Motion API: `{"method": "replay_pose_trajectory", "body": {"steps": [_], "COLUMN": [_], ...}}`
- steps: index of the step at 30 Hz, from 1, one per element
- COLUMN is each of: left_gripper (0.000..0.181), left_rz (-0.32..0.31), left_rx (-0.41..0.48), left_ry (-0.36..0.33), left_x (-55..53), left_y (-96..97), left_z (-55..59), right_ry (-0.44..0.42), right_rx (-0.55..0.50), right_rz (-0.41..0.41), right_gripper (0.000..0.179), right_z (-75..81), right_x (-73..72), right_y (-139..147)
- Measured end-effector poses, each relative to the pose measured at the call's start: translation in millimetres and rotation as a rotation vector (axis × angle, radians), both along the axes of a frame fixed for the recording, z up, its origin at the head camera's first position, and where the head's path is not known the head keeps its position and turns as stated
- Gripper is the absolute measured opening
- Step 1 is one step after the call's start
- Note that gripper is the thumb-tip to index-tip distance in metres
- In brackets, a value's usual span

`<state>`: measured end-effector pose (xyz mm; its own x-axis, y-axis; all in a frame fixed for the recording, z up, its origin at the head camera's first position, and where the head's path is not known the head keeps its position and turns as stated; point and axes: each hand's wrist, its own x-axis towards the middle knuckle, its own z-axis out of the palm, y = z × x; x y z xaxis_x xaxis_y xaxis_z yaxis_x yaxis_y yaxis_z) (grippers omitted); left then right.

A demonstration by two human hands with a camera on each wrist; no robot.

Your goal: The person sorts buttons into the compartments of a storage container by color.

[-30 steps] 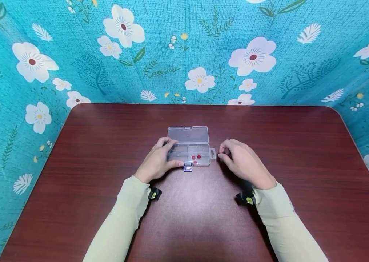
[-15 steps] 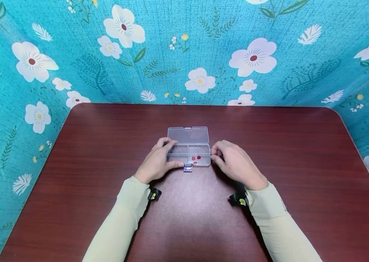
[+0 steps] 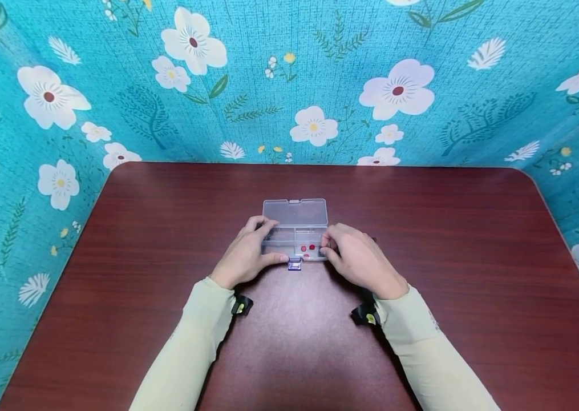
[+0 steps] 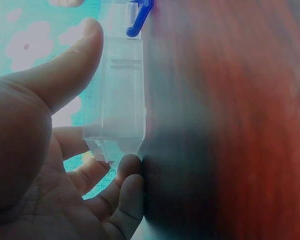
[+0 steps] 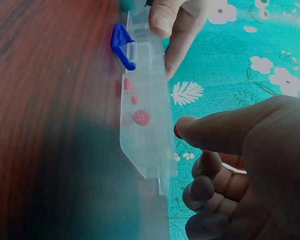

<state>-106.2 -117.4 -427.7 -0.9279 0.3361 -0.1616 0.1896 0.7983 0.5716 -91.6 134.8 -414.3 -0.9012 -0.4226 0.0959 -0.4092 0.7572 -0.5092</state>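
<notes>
A clear plastic compartment box [image 3: 279, 249] lies on the table with its lid [image 3: 295, 213] laid back behind it. Its blue latch [image 3: 294, 264] hangs down at the front. My left hand [image 3: 247, 251] grips the box's left end, thumb along the front edge and fingers round the far side. Several red buttons lie in the front right compartment; one with holes, a red button [image 5: 141, 117], shows through the wall in the right wrist view. Over the box's right end, my right hand [image 3: 358, 257] pinches another red button [image 5: 177, 131], mostly hidden behind the thumb tip.
The box stands mid-table on a dark red-brown wooden table [image 3: 176, 200]. Behind it and at both sides hangs a blue flowered cloth [image 3: 268, 85]. A small dark thing [image 3: 374, 238] shows just beyond the back of my right hand.
My right hand has moved left from beside the box, past its hanging tab, to over its right end. The left hand and the box have stayed in place.
</notes>
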Motion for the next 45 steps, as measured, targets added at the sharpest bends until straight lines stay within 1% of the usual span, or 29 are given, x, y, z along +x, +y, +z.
{"method": "replay_pose_trajectory", "body": {"steps": [15,20,26,34,45], "left_gripper": [0.079,0.079,0.079,0.079,0.079], "left_rz": [0.002,0.000,-0.003,-0.004,-0.008], "left_rx": [0.004,-0.001,-0.002,-0.005,0.002], "left_ry": [0.004,0.004,0.013,0.005,0.008], "left_x": [-0.2,-0.5,-0.4,-1.0,-0.8], "left_y": [0.0,0.4,1.1,0.8,0.0], "left_z": [-0.9,-0.3,-0.8,-0.5,-2.0], "right_ry": [0.013,0.018,0.008,0.003,0.006], "right_rx": [0.005,0.002,0.003,0.015,0.001], "right_rz": [0.022,0.031,0.027,0.023,0.031], "right_gripper": [0.013,0.010,0.009,0.009,0.006], "right_z": [-3.8,-4.4,-4.8,-4.7,-4.4], "right_x": [-0.6,-1.5,-1.6,-2.7,-1.7], "right_y": [-9,-10,-13,-14,-13]}}
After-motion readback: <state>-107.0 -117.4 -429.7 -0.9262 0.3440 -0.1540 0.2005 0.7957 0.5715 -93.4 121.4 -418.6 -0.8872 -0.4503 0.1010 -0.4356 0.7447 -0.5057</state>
